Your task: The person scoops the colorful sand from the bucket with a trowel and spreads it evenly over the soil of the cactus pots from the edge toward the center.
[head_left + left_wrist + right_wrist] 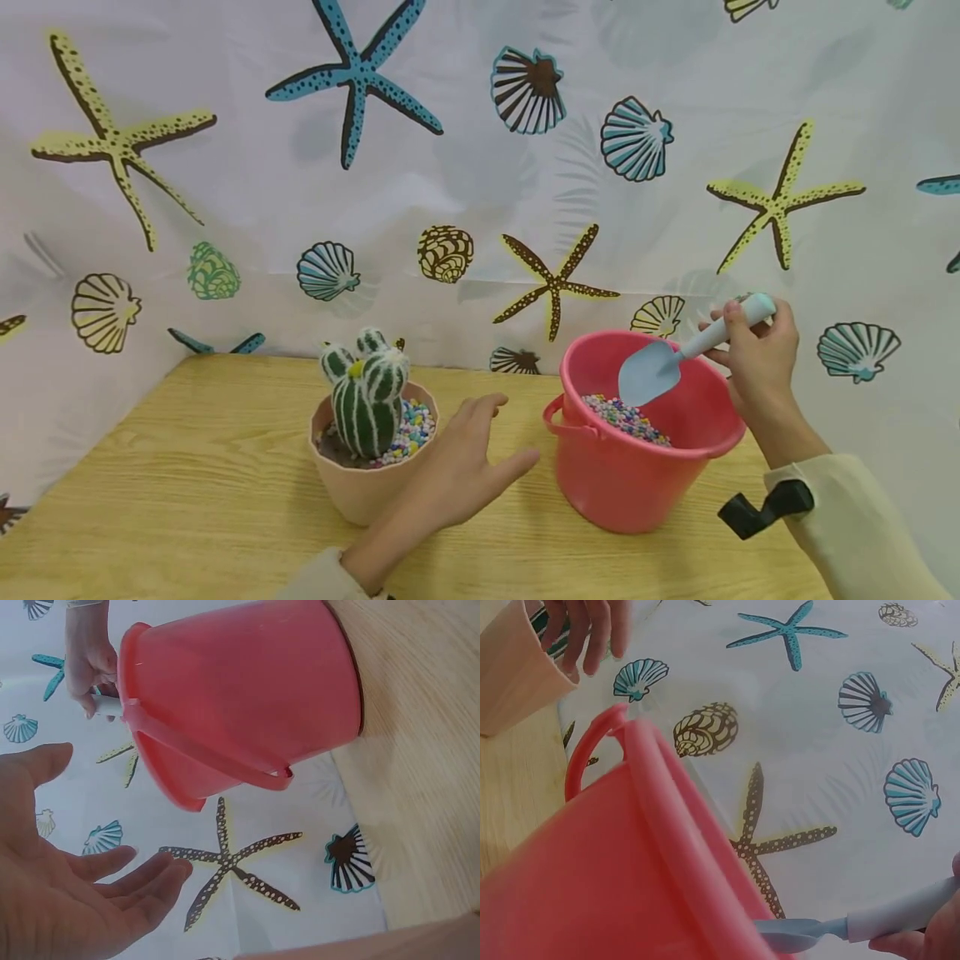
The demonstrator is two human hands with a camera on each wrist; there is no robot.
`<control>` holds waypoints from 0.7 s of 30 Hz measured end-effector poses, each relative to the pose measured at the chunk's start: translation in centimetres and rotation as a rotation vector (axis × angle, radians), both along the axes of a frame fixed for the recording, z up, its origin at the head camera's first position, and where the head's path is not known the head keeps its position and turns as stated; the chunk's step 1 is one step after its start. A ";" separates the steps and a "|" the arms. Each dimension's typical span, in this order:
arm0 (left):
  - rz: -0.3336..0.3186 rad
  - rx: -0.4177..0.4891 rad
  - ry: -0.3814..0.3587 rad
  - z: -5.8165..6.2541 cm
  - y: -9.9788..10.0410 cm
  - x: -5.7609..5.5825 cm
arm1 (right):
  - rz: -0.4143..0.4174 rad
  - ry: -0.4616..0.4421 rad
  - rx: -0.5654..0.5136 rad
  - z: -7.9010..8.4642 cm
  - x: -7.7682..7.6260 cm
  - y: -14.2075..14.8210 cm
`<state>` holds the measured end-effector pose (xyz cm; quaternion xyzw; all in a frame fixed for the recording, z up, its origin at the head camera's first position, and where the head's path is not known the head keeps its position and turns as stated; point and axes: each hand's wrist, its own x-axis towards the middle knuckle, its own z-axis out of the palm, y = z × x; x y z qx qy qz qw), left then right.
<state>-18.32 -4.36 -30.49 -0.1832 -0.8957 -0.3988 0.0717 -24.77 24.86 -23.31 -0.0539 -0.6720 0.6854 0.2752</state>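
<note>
My right hand (761, 358) grips the handle of a small light-blue trowel (651, 372) above a pink bucket (622, 492). The trowel's blade points down and left over the bucket's mouth, and no pebbles show on it. Multicoloured pebbles (626, 419) lie inside the bucket. Between bucket and plant pot, my left hand (465, 458) is held with fingers spread and nothing in it. Just left of that hand stands a peach plant pot (348, 492) holding a green cactus (365, 408) with white stripes. Coloured pebbles (415, 429) cover the pot's right side; brown soil shows at the left.
Both containers stand on a light wooden table (187, 467). Behind it hangs a white cloth (465, 183) printed with starfish and shells. The bucket's handle (567, 429) hangs down on its left side. A black strap piece (765, 508) sits at my right wrist.
</note>
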 end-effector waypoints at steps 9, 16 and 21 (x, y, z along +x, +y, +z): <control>-0.071 0.082 -0.030 -0.5 2.8 -2.9 | -0.022 -0.083 0.201 -1.8 -1.1 1.3; -0.090 0.076 -0.074 -1.6 3.7 -4.9 | -0.026 -0.110 0.393 -2.6 -1.6 1.3; -0.105 0.092 -0.083 -2.1 4.7 -5.8 | 0.028 -0.148 0.436 -3.5 -2.0 1.3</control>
